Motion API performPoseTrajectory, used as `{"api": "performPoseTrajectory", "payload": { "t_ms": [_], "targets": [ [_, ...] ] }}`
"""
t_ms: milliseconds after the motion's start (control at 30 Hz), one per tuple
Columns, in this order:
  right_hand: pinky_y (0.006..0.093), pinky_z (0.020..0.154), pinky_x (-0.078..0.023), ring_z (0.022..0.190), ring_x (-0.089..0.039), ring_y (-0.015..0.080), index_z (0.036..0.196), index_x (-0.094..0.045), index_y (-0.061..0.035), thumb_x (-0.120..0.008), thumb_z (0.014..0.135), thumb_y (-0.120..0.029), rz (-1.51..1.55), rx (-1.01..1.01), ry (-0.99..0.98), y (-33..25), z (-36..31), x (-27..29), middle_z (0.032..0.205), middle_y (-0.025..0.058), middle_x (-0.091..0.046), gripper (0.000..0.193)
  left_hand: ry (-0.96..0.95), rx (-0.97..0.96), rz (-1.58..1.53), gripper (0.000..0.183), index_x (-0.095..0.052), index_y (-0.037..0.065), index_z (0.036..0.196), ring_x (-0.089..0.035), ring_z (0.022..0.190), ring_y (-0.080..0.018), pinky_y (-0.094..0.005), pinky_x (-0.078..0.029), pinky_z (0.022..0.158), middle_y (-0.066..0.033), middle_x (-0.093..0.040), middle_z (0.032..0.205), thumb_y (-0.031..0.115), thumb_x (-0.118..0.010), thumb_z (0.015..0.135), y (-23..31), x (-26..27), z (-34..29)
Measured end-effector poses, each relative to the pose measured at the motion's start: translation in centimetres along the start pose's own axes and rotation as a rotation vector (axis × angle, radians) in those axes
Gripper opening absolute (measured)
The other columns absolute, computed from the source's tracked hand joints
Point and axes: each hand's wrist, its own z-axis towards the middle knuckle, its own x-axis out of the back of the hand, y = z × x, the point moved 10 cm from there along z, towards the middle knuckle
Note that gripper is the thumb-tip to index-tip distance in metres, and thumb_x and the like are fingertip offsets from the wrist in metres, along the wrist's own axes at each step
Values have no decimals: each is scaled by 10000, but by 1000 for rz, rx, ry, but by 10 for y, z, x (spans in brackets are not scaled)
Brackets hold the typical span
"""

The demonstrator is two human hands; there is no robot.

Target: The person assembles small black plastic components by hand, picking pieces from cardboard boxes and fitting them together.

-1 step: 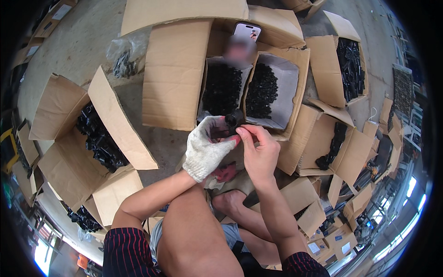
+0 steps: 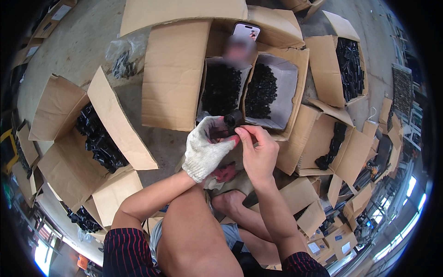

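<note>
My left hand [image 2: 206, 148], in a white knit glove with red on the fingertips, is closed around a black cylindrical plastic part [image 2: 232, 119] with a round open end. Bare, my right hand [image 2: 260, 150] pinches at the near right side of that part; whatever is between thumb and forefinger is hidden or too small to name. Just beyond both hands, two grey trays [image 2: 287, 87] sit side by side in a cardboard box [image 2: 174, 76]. Small black pieces [image 2: 261, 90] fill much of each tray.
A phone [image 2: 247, 31] leans at the box's back. Left stands an open carton [image 2: 62, 157] of black plastic parts [image 2: 99, 143]. More open cartons [image 2: 323, 69] hold black parts at right. A red-and-white glove [image 2: 224, 174] lies below my hands; a clear plastic bag [image 2: 124, 55] lies on the floor.
</note>
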Motion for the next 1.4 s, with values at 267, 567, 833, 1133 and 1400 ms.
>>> {"api": "performPoseTrajectory", "payload": {
  "t_ms": [267, 567, 833, 1133, 1400],
  "targets": [
    [343, 591, -490, 621, -604, 213, 904, -709, -2, -802, 910, -237, 0, 28, -3, -1, 2, -4, 745, 111, -652, 253, 11, -8, 61, 500, -642, -28, 1188, -656, 892, -101, -269, -575, 797, -83, -712, 993, 101, -890, 774, -4, 2, 2],
    [322, 630, -516, 662, -639, 200, 913, -719, 2, -803, 903, -172, 99, 5, 39, 1, 2, -4, 792, 107, -683, 193, 22, -13, -96, 490, -654, -15, 1172, -643, 874, -87, -260, -567, 782, -72, -714, 980, 106, -896, 764, -15, 1, 5],
    [321, 727, -556, 794, -713, 206, 1073, -757, -10, -763, 909, -59, 39, 132, -29, -5, -4, -4, 938, 123, -746, 171, -13, -16, -18, 508, -654, 12, 1166, -641, 875, -87, -260, -574, 796, -28, -664, 959, 54, -898, 722, -11, 2, 9],
    [309, 743, -556, 796, -714, 205, 1034, -768, -15, -789, 889, -75, 19, 83, -25, -1, -2, -1, 927, 115, -753, 158, 30, -84, 39, 515, -675, 34, 1172, -684, 796, -126, -288, -576, 771, -75, -728, 903, 195, -898, 736, -12, 6, 9],
    [310, 723, -549, 765, -704, 203, 1017, -775, -15, -817, 873, -104, 44, 26, -25, 8, -3, 0, 892, 111, -747, 174, 1, -88, 86, 589, -633, -7, 1230, -642, 865, -88, -280, -586, 768, -50, -676, 948, 74, -903, 713, -8, 3, 8]
  ]
}}
